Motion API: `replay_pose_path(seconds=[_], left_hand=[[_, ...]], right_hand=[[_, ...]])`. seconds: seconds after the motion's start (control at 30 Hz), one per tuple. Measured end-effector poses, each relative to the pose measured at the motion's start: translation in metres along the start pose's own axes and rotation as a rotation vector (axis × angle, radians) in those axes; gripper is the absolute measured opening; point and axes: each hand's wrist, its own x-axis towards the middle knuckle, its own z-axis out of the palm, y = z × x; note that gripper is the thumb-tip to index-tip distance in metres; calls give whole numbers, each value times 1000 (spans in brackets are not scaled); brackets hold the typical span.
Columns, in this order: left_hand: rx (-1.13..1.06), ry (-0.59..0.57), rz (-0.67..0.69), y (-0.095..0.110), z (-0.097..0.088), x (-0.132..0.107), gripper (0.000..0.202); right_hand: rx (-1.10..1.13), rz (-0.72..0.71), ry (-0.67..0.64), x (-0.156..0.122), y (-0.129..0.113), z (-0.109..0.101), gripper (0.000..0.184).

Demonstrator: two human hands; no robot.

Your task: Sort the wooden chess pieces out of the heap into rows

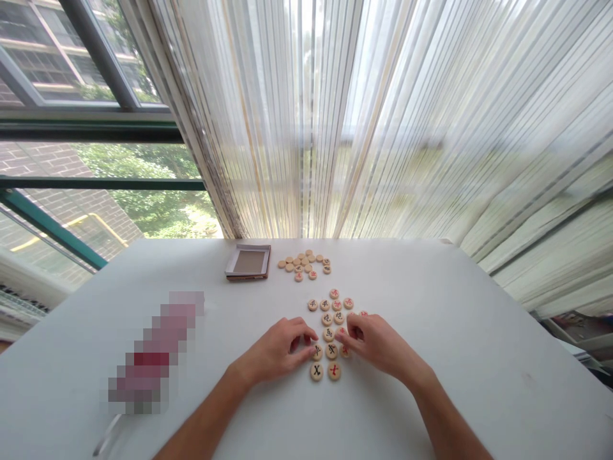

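Round wooden chess pieces (pixel 330 319) with black or red characters lie face up in short rows on the white table (pixel 460 358). My left hand (pixel 280 349) rests palm down at their left side, its curled fingertips touching a piece (pixel 317 351). My right hand (pixel 376 343) is opposite, fingers bent, the fingertips on pieces near the cluster's right edge (pixel 343 351). Two pieces (pixel 325 371) lie just in front of both hands. Neither hand has a piece lifted.
A second heap of pieces (pixel 304 264), mostly blank side up, lies farther back. Beside it on the left sits a small open box (pixel 248 262). A blurred reddish object (pixel 153 351) is at the left. Striped curtains and a window stand behind the table.
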Motion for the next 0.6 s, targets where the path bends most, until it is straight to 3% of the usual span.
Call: replay_pose_path(seconds=[0.33, 0.47, 0.6], left_hand=[[-39, -14, -3, 3, -4, 0, 17], [-128, 69, -66, -5, 1, 1, 24], [-187, 208, -92, -14, 2, 5, 24]], right_hand=[[31, 27, 108, 2, 8, -5, 39], [62, 84, 207, 6, 15, -6, 42], [119, 151, 404, 11, 23, -8, 42]])
